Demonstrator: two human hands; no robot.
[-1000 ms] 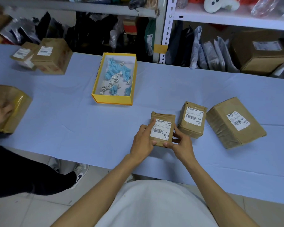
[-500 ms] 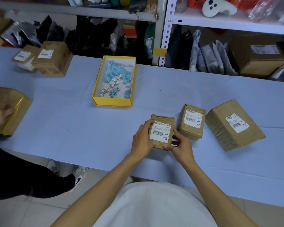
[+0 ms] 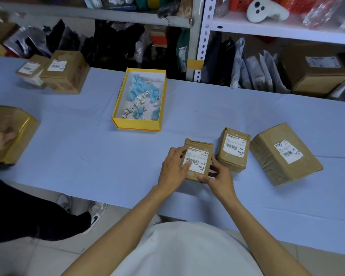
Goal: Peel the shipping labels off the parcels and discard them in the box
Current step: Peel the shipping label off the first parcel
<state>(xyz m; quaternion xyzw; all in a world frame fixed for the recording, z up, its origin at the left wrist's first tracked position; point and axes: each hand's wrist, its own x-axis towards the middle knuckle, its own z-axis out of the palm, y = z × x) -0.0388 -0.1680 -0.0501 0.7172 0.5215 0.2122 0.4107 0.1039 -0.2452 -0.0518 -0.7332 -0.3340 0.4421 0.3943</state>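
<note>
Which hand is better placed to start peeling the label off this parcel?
Probably the left hand: its thumb rests on the label's near-left corner, while the right hand grips the parcel's near-right corner.

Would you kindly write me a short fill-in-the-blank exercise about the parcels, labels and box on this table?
The box holding crumpled labels is ____ in colour.
The left hand and right hand hold a parcel, the ____ of the three grouped together.
The left thumb presses on that parcel's white ____.
Missing words: yellow; leftmost; label.
</note>
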